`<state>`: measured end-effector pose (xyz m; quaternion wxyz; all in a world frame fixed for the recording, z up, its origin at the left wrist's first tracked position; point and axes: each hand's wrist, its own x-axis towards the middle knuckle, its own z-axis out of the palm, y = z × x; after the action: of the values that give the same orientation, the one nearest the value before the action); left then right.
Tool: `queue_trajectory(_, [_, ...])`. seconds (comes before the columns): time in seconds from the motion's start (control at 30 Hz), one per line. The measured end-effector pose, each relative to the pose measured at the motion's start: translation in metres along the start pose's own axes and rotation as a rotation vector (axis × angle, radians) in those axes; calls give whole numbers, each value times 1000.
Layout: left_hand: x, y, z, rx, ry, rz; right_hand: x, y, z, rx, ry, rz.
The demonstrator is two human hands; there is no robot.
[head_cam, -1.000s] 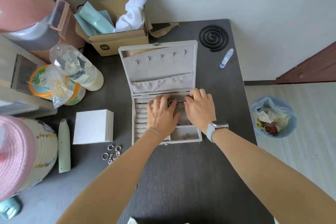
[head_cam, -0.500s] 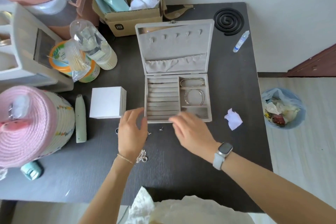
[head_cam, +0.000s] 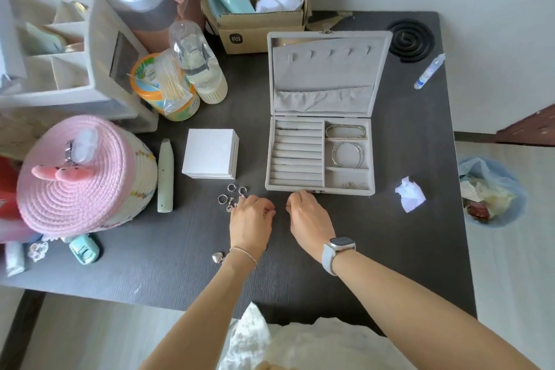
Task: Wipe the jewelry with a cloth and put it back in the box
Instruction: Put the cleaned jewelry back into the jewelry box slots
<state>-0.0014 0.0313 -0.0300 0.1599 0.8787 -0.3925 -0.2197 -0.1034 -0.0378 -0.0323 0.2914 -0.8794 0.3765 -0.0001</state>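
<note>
Two hands, left (head_cam: 251, 221) and right (head_cam: 309, 218), are lying on the dark table (head_cam: 390, 249), fingers curled; pinching cannot be told. Two bangles (head_cam: 347, 155) are sitting in the open box (head_cam: 318, 156), several rings (head_cam: 231, 197) beside it, one cloth (head_cam: 410, 194) to its right.

Both hands, left (head_cam: 251, 221) and right (head_cam: 309, 219), hover palm-down, fingers curled.

Rings (head_cam: 232, 196) lie left of the jewelry box (head_cam: 318, 189), cloth (head_cam: 410, 194) right

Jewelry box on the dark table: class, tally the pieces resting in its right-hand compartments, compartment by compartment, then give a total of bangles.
Top compartment of the grey velvet jewelry box: 1 silver oval bangle
Middle compartment: 1 thin round silver bangle
Bottom compartment: small pieces, too small to count
Total bangles: 2
</note>
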Motion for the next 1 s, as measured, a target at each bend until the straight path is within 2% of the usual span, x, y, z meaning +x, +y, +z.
queue_trajectory(0.17, [2,7,-9,-138,32,40,-9,1,-17,289,119,24])
queue_trajectory(0.27, [9,18,-20,-268,47,55,3,5,-31,349,165,42])
queue_trajectory(0.4, [33,23,-26,-282,-7,116,24,4,-41,360,174,102])
queue_trajectory(0.53, [54,24,-28,-249,-99,124,32,2,-45,339,104,260])
queue_trajectory(0.77, [73,28,-34,-108,-290,183,41,1,-42,186,68,288])
queue_trajectory(1.0, [75,29,-34,-6,-302,197,47,0,-45,113,-15,347])
